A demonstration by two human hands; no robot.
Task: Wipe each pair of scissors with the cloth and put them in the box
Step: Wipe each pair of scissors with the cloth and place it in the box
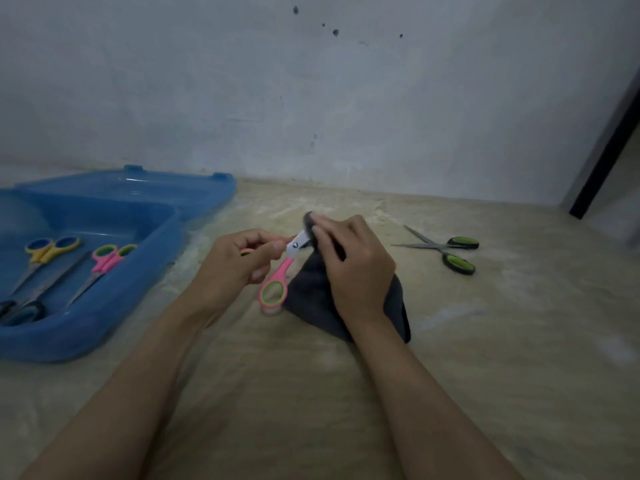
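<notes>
Pink-handled scissors (281,271) are being held above the counter (450,375) by the left hand (239,261), its grip closed on one handle, while the blades are being pinched through the dark cloth (311,296) by the right hand (349,258). Wiping is being done; next, placement in the blue box (166,233) is likely being called for.

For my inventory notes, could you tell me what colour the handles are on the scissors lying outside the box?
Black with green inner rings, on the loose scissors; head view shows them.

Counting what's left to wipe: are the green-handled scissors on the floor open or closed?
Open: the green-handled scissors lie with blades spread in a V, handles apart.
</notes>
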